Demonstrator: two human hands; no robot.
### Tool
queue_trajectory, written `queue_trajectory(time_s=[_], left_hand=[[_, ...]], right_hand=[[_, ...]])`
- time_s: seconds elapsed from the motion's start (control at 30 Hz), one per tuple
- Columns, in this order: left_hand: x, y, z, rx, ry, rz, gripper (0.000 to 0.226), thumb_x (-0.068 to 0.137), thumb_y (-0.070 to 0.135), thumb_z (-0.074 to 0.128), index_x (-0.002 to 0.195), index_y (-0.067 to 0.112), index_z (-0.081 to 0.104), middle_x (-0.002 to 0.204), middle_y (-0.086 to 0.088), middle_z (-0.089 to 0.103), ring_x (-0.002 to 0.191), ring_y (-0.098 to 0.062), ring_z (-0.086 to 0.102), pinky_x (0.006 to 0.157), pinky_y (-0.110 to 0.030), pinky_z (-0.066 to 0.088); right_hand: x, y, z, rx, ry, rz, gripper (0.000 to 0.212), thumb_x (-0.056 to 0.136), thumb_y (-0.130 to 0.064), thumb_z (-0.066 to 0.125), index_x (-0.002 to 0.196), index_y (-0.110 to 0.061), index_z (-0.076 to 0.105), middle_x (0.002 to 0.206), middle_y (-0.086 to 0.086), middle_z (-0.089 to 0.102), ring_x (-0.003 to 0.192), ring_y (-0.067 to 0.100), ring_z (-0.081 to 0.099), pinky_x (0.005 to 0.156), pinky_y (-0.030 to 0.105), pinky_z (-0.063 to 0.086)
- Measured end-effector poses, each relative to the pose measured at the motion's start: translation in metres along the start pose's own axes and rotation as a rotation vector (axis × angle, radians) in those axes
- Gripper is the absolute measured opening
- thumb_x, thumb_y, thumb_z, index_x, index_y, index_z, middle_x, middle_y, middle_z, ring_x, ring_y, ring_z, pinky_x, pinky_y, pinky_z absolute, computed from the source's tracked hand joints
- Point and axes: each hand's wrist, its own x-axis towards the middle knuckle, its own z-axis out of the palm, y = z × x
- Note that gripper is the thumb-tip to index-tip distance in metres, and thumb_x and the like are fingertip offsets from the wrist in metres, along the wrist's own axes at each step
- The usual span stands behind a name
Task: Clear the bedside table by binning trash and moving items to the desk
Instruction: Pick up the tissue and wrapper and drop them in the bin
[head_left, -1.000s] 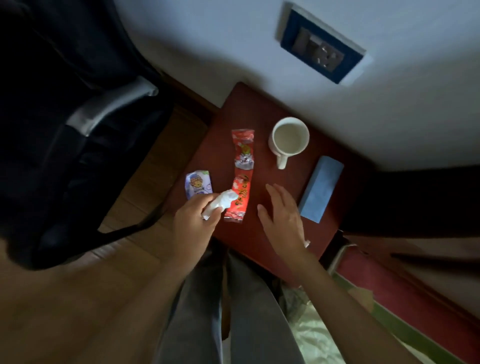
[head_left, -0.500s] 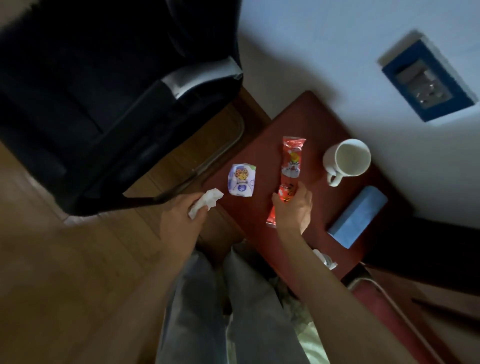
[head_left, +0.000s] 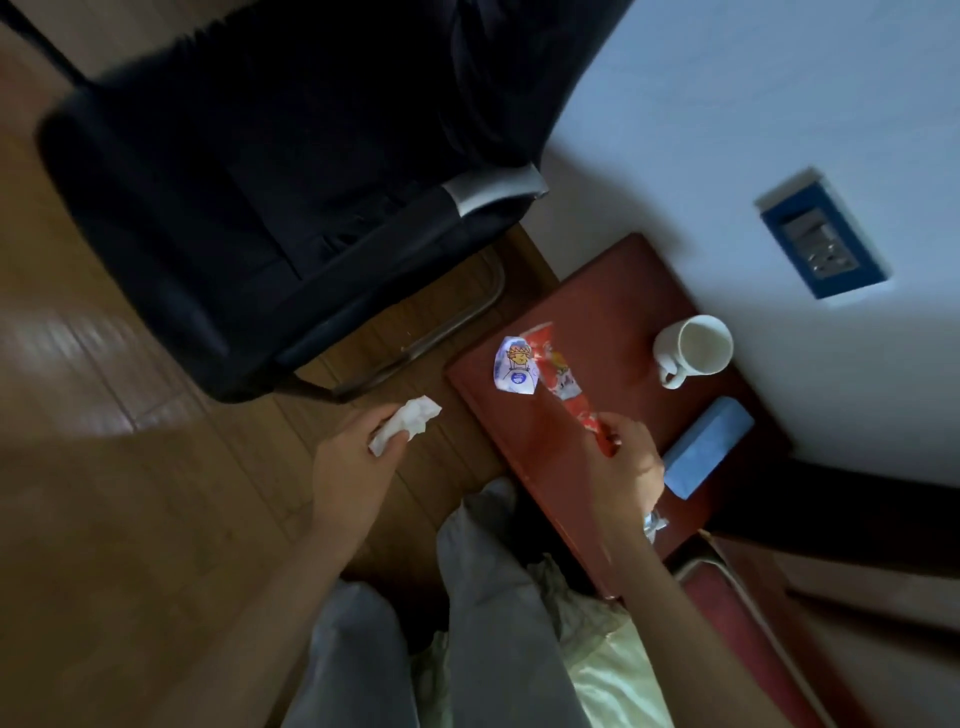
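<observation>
So the left hand is hanging out over the wooden floor, off to the left of the bedside table, and it's gripping a crumpled white tissue with the fingers curled round it; most of the wad is poking out past the knuckles. The right hand is sitting over the front part of the table and pinching the near end of a long red snack wrapper between thumb and fingertips; the wrapper is stretching away from the hand toward the far left corner of the table, and I can't tell if that far end is lifting off the wood or lying on it, it's blurry. A small blue-and-white packet with a cartoon on it is lying right against the wrapper's left side, overlapping its edge; a white mug is standing upright near the wall side, handle pointing toward the person; a blue box is lying flat to the right of the hand, close to it; something small and crinkly is peeking out by the wrist at the table's near edge. A dark chair is sitting left of the table; a blue wall socket is showing on the white wall above; grey trouser legs are filling the bottom.
</observation>
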Motion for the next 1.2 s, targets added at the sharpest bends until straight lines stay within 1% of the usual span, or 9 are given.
queue_trajectory(time_s=[0.13, 0.27, 0.4, 0.53, 0.67, 0.77, 0.87, 0.97, 1.2], left_hand=[[-0.025, -0.003, -0.057, -0.044, 0.034, 0.047, 0.019, 0.085, 0.016, 0.065, 0.103, 0.011, 0.066, 0.089, 0.009, 0.060, 0.080, -0.008, 0.059, 0.070, -0.010, 0.043], [-0.058, -0.011, -0.136, -0.059, 0.048, 0.043, 0.022, 0.084, 0.014, 0.067, 0.106, 0.013, 0.066, 0.094, 0.006, 0.064, 0.084, -0.008, 0.060, 0.071, -0.010, 0.044], [-0.096, -0.043, -0.222, -0.092, 0.135, -0.029, 0.020, 0.085, 0.021, 0.066, 0.105, 0.017, 0.066, 0.093, 0.005, 0.066, 0.084, -0.011, 0.062, 0.075, -0.028, 0.051], [-0.132, -0.075, -0.299, -0.147, 0.220, -0.078, 0.018, 0.085, 0.019, 0.066, 0.103, 0.015, 0.066, 0.090, 0.005, 0.066, 0.082, -0.009, 0.062, 0.071, -0.015, 0.044], [-0.164, -0.112, -0.357, -0.149, 0.336, -0.144, 0.024, 0.086, 0.023, 0.065, 0.107, 0.013, 0.067, 0.096, 0.001, 0.069, 0.086, -0.013, 0.065, 0.072, -0.014, 0.046], [-0.175, -0.125, -0.386, -0.165, 0.424, -0.178, 0.023, 0.087, 0.025, 0.065, 0.107, 0.015, 0.068, 0.096, 0.000, 0.070, 0.086, -0.011, 0.065, 0.072, -0.014, 0.046], [-0.172, -0.136, -0.410, -0.162, 0.490, -0.195, 0.022, 0.086, 0.024, 0.065, 0.107, 0.016, 0.068, 0.095, 0.003, 0.069, 0.082, -0.007, 0.063, 0.070, -0.012, 0.045], [-0.158, -0.146, -0.430, -0.192, 0.539, -0.263, 0.020, 0.086, 0.026, 0.066, 0.104, 0.021, 0.068, 0.090, 0.010, 0.066, 0.079, -0.001, 0.062, 0.065, -0.007, 0.044], [-0.082, -0.158, -0.486, -0.244, 0.663, -0.406, 0.011, 0.085, 0.029, 0.067, 0.093, 0.023, 0.070, 0.073, 0.018, 0.064, 0.068, -0.001, 0.062, 0.062, -0.016, 0.047]], right_hand=[[-0.049, -0.041, -0.039, 0.024, -0.013, -0.173, 0.020, 0.075, -0.012, 0.070, 0.094, -0.018, 0.071, 0.090, -0.002, 0.066, 0.081, 0.016, 0.063, 0.069, 0.035, 0.052], [-0.111, -0.093, -0.063, 0.015, -0.042, -0.308, 0.019, 0.076, -0.011, 0.072, 0.094, -0.016, 0.070, 0.090, -0.001, 0.066, 0.080, 0.017, 0.062, 0.067, 0.030, 0.051], [-0.176, -0.153, -0.066, 0.019, -0.056, -0.407, 0.021, 0.075, -0.011, 0.074, 0.094, -0.016, 0.071, 0.088, -0.002, 0.066, 0.079, 0.015, 0.061, 0.065, 0.023, 0.044], [-0.221, -0.209, -0.053, 0.047, -0.104, -0.517, 0.021, 0.074, -0.010, 0.075, 0.095, -0.012, 0.071, 0.090, 0.002, 0.068, 0.080, 0.020, 0.063, 0.066, 0.027, 0.047], [-0.257, -0.266, -0.037, 0.081, -0.177, -0.634, 0.019, 0.077, -0.013, 0.072, 0.096, -0.011, 0.070, 0.091, 0.003, 0.068, 0.081, 0.021, 0.063, 0.067, 0.026, 0.046], [-0.270, -0.311, -0.025, 0.103, -0.223, -0.718, 0.018, 0.079, -0.014, 0.071, 0.097, -0.010, 0.069, 0.091, 0.004, 0.067, 0.080, 0.020, 0.062, 0.068, 0.031, 0.051], [-0.278, -0.352, -0.008, 0.123, -0.273, -0.796, 0.018, 0.080, -0.015, 0.070, 0.098, -0.011, 0.068, 0.090, 0.004, 0.066, 0.079, 0.019, 0.061, 0.066, 0.033, 0.052], [-0.277, -0.390, 0.017, 0.125, -0.310, -0.864, 0.017, 0.080, -0.013, 0.069, 0.097, -0.011, 0.068, 0.088, 0.003, 0.066, 0.077, 0.016, 0.060, 0.064, 0.027, 0.048], [-0.248, -0.491, 0.084, 0.123, -0.363, -0.932, 0.012, 0.082, -0.016, 0.069, 0.094, -0.014, 0.069, 0.085, 0.000, 0.066, 0.072, 0.015, 0.060, 0.061, 0.024, 0.045]])
